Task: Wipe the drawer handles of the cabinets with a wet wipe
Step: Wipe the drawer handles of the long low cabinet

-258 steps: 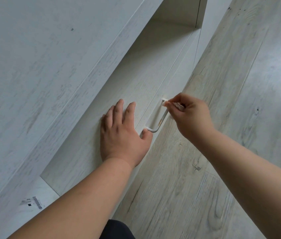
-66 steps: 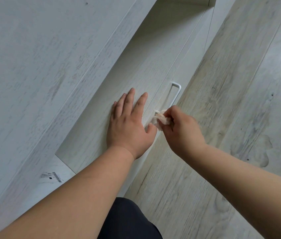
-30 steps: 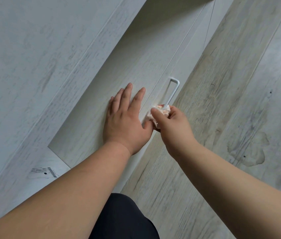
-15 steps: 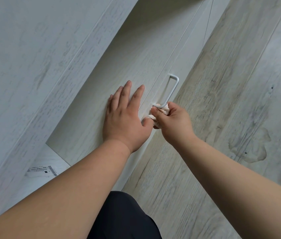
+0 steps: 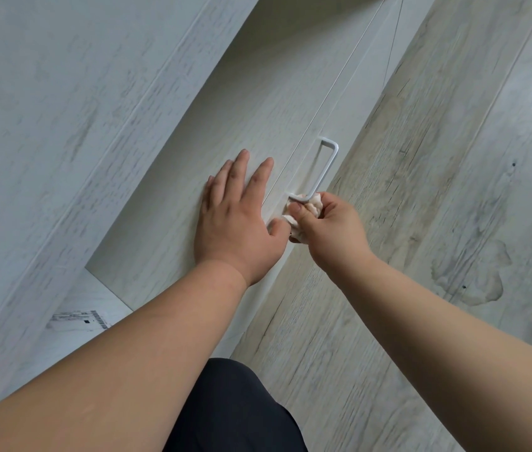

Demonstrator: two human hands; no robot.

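Two bare hands work at one white drawer handle (image 5: 327,166) on a pale wood-grain cabinet (image 5: 62,125). The right hand (image 5: 331,231) pinches a single wet wipe (image 5: 313,203), crumpled into an off-white wad, between thumb and curled fingers. The wipe is pressed against the near end of the handle, where the thin bar bends toward the drawer front (image 5: 349,102). The left hand (image 5: 235,223) lies flat on the cabinet panel just beside the drawer's seam, fingers straight and spread, thumb close to the wipe. The drawer is closed, its inside hidden. One barcode label (image 5: 78,320) sits on a white surface at lower left. Pale plank floor (image 5: 454,141) carries one darker-edged blotch (image 5: 468,275). Dark clothing (image 5: 235,409) shows between the forearms.
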